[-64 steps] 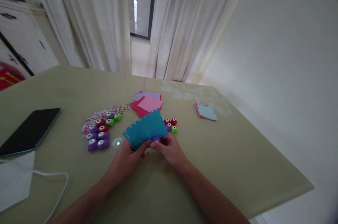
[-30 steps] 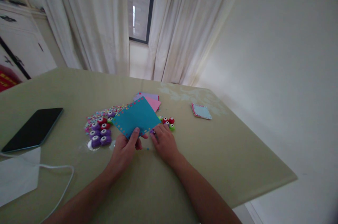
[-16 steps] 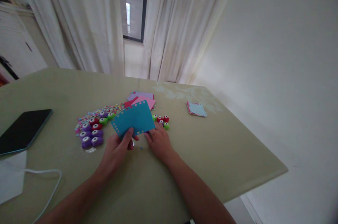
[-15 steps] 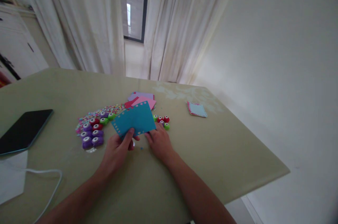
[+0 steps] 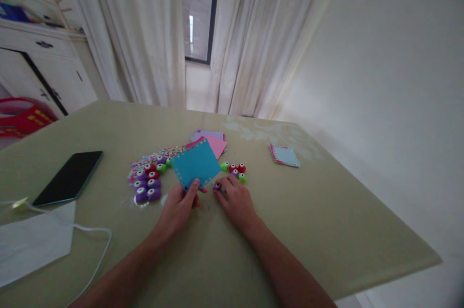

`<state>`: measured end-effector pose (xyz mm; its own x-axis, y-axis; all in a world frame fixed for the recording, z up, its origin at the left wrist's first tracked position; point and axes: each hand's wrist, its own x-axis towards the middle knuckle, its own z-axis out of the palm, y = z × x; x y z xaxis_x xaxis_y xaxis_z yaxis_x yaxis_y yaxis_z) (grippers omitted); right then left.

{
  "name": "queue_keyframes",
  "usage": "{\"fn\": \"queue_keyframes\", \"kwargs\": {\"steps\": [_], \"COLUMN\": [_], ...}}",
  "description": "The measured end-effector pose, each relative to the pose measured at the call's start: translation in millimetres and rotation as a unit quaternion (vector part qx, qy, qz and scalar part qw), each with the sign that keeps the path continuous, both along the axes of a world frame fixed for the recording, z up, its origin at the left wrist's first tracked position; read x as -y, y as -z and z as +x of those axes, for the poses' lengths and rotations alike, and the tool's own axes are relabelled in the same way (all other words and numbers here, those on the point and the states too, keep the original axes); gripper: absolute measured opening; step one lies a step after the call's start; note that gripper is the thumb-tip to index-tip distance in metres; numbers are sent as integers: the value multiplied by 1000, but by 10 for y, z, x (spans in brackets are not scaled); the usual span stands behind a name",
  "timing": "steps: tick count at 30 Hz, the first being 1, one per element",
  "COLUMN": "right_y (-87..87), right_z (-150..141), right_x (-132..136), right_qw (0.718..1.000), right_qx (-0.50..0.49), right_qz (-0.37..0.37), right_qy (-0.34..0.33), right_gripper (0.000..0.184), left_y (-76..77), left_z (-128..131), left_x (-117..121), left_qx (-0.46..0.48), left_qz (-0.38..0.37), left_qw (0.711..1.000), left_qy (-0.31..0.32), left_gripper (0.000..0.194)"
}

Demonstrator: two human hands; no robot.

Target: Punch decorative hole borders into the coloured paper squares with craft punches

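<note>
My left hand (image 5: 183, 203) pinches a blue card (image 5: 196, 165) by its lower edge, thumb on the front face. The card is tilted up above the table, with small cut-outs along its edges. My right hand (image 5: 235, 198) rests low over the table, fingers closed around a small purple craft punch (image 5: 217, 186) just right of the card. Beyond those fingers stands a small group of red, green and purple craft punches (image 5: 233, 168). A larger group of craft punches (image 5: 153, 183), mostly purple, stands left of my left hand.
Colourful paper bits (image 5: 145, 161) lie behind the left punches. Pink and lilac cards (image 5: 216, 145) are piled behind the blue card. A stack of pale blue cards (image 5: 285, 155) lies right. Left are a black tablet (image 5: 70, 177), white sheet (image 5: 39, 245) and white cable (image 5: 105, 250).
The view has swung left, so things appear farther right. My right hand has drawn back from the small punch group, and a purple craft punch now shows in its fingers. The card stays in my left.
</note>
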<state>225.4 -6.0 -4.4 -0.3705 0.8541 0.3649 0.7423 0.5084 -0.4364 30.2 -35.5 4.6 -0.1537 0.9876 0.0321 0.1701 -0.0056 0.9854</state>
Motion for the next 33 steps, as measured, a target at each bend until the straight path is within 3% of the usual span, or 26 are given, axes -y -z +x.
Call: {"fn": "queue_keyframes", "kwargs": {"steps": [9,15,19,26,33], "right_y": [43,60,69,-8,48], "right_z": [56,49,69,115,110], "right_x": [-57,-49,-74,-103,-116], "right_qw": [994,995,997,987,987], "right_qx": [59,58,12,-153,-146], "right_qz": [17,14,5,-55,-45], "right_qy": [88,85,73,16,40], "right_gripper": [31,28,26,15,11], "left_y": [-13,19,29,72,34], "left_z": [26,8,7,-22,-22], "left_x": [3,-30,-18,-24,-15], "left_qx": [-27,-15,-7,-7,-16], "left_qz": [-28,-28,-22,-1,-12], "left_qw": [999,999,1000,1000,1000], "left_qy": [9,13,20,17,17], "left_gripper": [56,54,55,57,63]}}
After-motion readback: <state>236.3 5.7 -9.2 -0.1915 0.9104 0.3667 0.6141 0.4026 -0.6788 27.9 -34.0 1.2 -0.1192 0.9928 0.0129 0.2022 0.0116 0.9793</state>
